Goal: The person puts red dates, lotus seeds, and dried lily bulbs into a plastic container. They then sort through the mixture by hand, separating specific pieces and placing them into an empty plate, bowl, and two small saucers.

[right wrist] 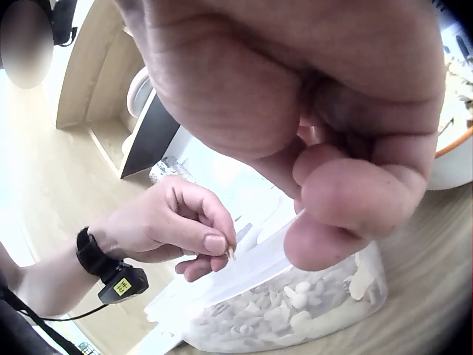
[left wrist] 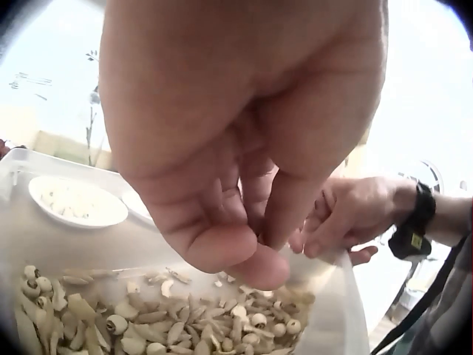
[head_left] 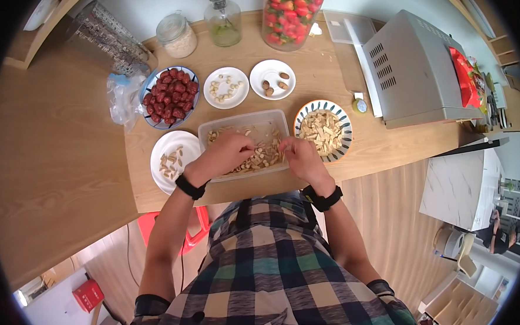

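Note:
A clear plastic bin (head_left: 245, 117) holds a mix of pale slices (left wrist: 133, 325) and round lotus seeds (left wrist: 116, 324). Above its middle is my left hand (head_left: 228, 152), thumb and fingertips pinching a small pale piece (right wrist: 230, 254), seen in the right wrist view. My right hand (head_left: 304, 159) is at the bin's right end, near a patterned bowl (head_left: 298, 116) of pale cut strips (head_left: 321, 131). Its fingers are curled with the thumb against them; whether anything is between them I cannot tell. Left of the bin, a white plate (head_left: 166, 139) carries several pale slices (head_left: 170, 161).
Behind the bin stand a plate of lotus seeds (head_left: 226, 90), a plate of brown oval pieces (head_left: 268, 85) and a blue-rimmed plate of red dates (head_left: 170, 96). Jars and a vase (head_left: 223, 25) line the wall. A grey metal appliance (head_left: 415, 70) occupies the right side.

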A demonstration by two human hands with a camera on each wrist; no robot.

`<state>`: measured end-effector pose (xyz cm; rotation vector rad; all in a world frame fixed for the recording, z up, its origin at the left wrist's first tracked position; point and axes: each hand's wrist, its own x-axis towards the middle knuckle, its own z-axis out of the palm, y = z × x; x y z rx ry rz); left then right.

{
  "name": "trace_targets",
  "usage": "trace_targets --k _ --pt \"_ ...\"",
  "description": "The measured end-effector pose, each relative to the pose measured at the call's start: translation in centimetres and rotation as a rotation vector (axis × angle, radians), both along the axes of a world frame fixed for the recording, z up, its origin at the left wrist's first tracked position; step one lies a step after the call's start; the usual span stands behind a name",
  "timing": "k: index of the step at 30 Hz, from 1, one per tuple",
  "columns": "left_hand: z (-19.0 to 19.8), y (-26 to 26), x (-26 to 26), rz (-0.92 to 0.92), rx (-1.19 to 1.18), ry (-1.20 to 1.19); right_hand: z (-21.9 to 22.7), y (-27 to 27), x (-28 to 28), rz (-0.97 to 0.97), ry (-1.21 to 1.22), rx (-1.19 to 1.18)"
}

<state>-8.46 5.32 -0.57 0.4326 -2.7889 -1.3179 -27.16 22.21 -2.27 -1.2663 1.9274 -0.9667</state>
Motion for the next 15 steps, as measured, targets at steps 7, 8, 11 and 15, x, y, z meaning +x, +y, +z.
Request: trace_targets --k 7,8,11,15 --pt "2.9 2.3 3.6 0.612 0.602 -0.033 0.6 -0.1 -0.1 0.004 -0.057 0.024" --pt "2.9 2.2 3.9 0.667 0.673 -0.011 0.6 -0.1 -0.2 -0.001 -0.092 0.071" --pt "2.6 1.5 3.9 0.736 0.640 0.080 0.2 0.1 -0.3 0.018 -0.087 0.055" --pt "3.4 0.5 0.3 0.653 0.418 0.098 -1.2 0.5 -0.1 0.047 0.112 -0.099"
